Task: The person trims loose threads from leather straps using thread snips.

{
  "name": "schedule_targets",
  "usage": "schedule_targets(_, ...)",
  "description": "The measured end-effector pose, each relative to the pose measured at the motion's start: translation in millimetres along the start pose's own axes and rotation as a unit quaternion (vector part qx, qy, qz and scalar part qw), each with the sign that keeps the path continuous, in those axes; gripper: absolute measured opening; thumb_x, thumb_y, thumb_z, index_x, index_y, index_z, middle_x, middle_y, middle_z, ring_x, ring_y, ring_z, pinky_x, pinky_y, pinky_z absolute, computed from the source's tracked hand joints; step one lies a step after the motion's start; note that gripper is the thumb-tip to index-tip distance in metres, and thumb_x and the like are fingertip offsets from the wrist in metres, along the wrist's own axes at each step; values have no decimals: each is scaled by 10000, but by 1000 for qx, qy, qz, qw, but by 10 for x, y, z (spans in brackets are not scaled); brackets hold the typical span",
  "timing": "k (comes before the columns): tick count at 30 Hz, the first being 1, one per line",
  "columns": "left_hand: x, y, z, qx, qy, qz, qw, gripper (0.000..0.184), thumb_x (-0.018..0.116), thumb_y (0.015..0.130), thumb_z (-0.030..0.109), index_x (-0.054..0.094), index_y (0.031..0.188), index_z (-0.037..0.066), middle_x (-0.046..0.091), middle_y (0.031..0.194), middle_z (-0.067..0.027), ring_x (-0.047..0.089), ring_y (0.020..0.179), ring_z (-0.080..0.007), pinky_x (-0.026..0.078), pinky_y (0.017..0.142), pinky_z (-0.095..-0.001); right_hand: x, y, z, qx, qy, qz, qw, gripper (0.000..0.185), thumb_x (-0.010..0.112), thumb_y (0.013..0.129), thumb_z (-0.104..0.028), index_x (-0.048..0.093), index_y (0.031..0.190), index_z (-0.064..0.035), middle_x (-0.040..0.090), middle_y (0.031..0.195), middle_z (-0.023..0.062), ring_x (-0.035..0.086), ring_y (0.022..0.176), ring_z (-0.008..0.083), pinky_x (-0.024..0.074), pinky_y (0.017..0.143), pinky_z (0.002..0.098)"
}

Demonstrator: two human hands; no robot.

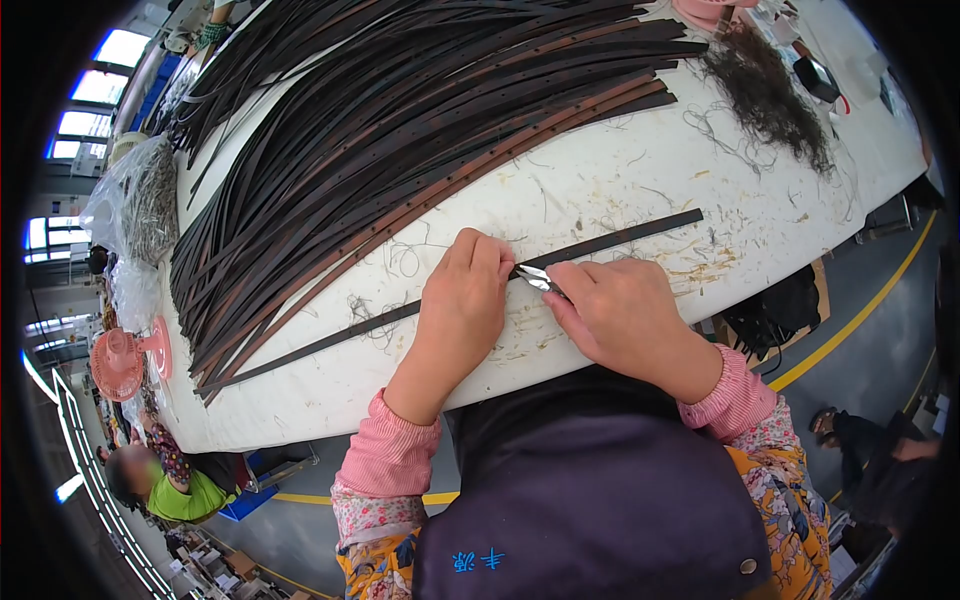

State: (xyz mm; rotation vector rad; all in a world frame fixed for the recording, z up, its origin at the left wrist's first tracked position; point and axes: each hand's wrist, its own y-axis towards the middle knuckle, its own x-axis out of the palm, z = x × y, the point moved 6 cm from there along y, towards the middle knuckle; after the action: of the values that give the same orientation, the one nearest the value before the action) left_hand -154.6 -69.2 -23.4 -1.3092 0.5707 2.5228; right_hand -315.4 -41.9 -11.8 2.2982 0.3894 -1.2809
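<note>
A long, narrow dark strap lies slantwise across the white table, with a row of it running left past my wrist. My left hand is closed in a pinch on this strap near its middle. In my right hand is a small pair of metal thread snips, their handles mostly hidden by my fingers. The blades point left and meet the strap just beside my left fingertips. Whether they touch a thread is too small to tell. Beyond both hands spreads a large heap of black and brown straps, some with holes.
Loose thread bits litter the white table. A tangle of dark thread sits at the far right. A pink fan and a clear plastic bag stand left. A person in green is at the lower left.
</note>
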Motion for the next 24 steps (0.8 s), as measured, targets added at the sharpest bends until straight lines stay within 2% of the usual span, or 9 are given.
schedule_targets(1, -4, 3, 5, 0, 0, 0, 1000, 108, 666, 942, -24, 605, 1027, 4, 602, 976, -161, 639, 811, -362, 522, 698, -424, 8, -1, 5, 4, 1, -4, 1000, 177, 751, 926, -208, 669, 1004, -71, 668, 692, 91, 650, 578, 298, 487, 536, 409)
schedule_targets(3, -3, 8, 19, 0, -5, -9, 1000, 101, 641, 944, -23, 571, 1009, 10, 590, 969, -176, 622, 859, -422, 510, 718, -488, 12, 0, 10, 8, 3, -8, 1000, 176, 752, 925, -207, 668, 1002, -71, 672, 696, 93, 654, 582, 299, 487, 536, 411)
schedule_targets(13, -52, -4, 10, 7, -47, -10, 999, 62, 611, 986, 2, 559, 1019, 1, 588, 971, -172, 618, 838, -401, 502, 714, -456, 22, 13, 26, 10, 23, -3, 1000, 160, 749, 924, -185, 677, 1015, -76, 680, 712, 90, 659, 597, 305, 496, 551, 414)
schedule_targets(16, -131, -34, -67, -35, -79, -21, 996, 34, 583, 1014, 16, 555, 1024, 0, 578, 974, -176, 610, 843, -385, 501, 736, -437, 6, 8, 23, 17, 14, -10, 1000, 153, 747, 926, -184, 681, 1014, -77, 686, 724, 90, 663, 608, 309, 502, 561, 416)
schedule_targets(18, -268, -75, -213, -62, -27, -16, 998, 64, 593, 1023, 55, 564, 1069, 20, 586, 1019, -178, 633, 874, -415, 511, 722, -467, 3, 4, 46, 21, 3, -14, 1000, 151, 746, 927, -185, 683, 1014, -78, 690, 733, 91, 665, 615, 311, 506, 567, 418)
schedule_targets(19, -329, -103, -290, -62, -26, -16, 998, 64, 593, 1023, 55, 564, 1069, 20, 586, 1019, -178, 633, 874, -415, 511, 722, -467, -22, 5, 71, 14, -7, 5, 1000, 158, 730, 942, -206, 637, 950, -79, 672, 706, 86, 663, 598, 307, 510, 557, 416)
schedule_targets(20, -433, -144, -412, -82, 27, 19, 996, 61, 585, 1029, 63, 566, 1067, 21, 591, 1024, -170, 634, 871, -410, 512, 723, -465, -50, 4, 96, 6, -18, 24, 1000, 205, 714, 956, -227, 590, 887, -79, 653, 680, 81, 661, 581, 304, 515, 546, 415)
schedule_targets(22, -579, -223, -627, -103, 81, 53, 990, 60, 578, 1035, 72, 568, 1066, 21, 597, 1029, -163, 636, 868, -406, 513, 724, -463, -90, -9, 165, 8, -22, 25, 999, 202, 714, 956, -227, 591, 889, -80, 654, 683, 82, 661, 585, 302, 516, 548, 415)
schedule_targets(24, -744, -287, -734, -94, 190, 134, 968, 76, 601, 1020, 58, 593, 1080, 13, 615, 1053, -143, 634, 826, -341, 515, 708, -420, -116, -16, 205, 11, -26, 26, 999, 200, 713, 956, -227, 592, 891, -81, 654, 687, 83, 661, 588, 301, 517, 550, 414)
